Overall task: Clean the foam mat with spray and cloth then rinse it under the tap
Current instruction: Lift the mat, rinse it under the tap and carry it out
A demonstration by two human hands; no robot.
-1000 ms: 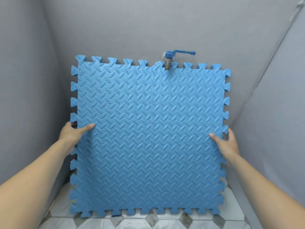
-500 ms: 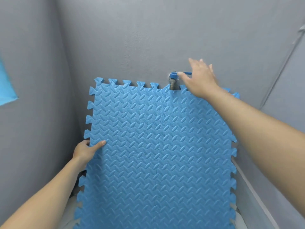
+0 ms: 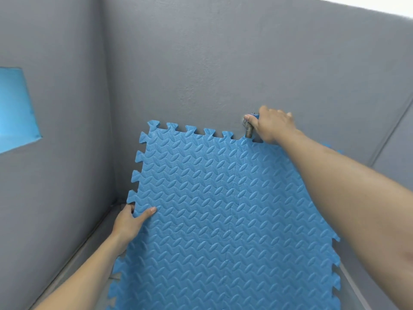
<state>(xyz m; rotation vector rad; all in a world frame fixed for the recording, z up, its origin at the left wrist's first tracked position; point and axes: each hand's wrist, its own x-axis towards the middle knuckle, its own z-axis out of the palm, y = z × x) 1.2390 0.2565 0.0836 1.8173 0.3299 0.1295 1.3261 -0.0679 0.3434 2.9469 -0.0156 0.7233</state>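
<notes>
The blue foam mat point(image 3: 223, 209) stands upright against the grey wall point(image 3: 201, 63), the left hand point(image 3: 129, 222) pinching its 9 o'clock edge, while at 12 o'clock the right hand's point(image 3: 271, 126) fingers curl around the tap point(image 3: 249, 130).

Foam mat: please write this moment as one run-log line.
stage: rinse setup | left hand: grips foam mat edge | right hand: on tap handle | water: none visible
</notes>
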